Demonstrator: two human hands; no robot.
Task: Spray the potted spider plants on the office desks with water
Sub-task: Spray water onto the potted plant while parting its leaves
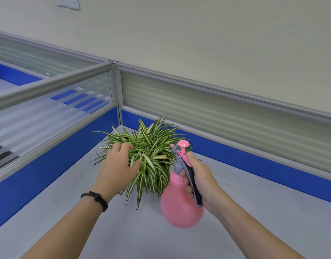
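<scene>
left hand (117,165) spread open on spider plant (151,152) | right hand (200,176) gripping spray bottle (179,202)

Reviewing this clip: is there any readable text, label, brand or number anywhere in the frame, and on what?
None can be read.
Pink spray bottle in the right hand: no label or brand on the side shown.
Black wristband by the left hand: no marking visible.
Wall socket plate: cut off by the frame's top edge, no lettering legible.
</scene>
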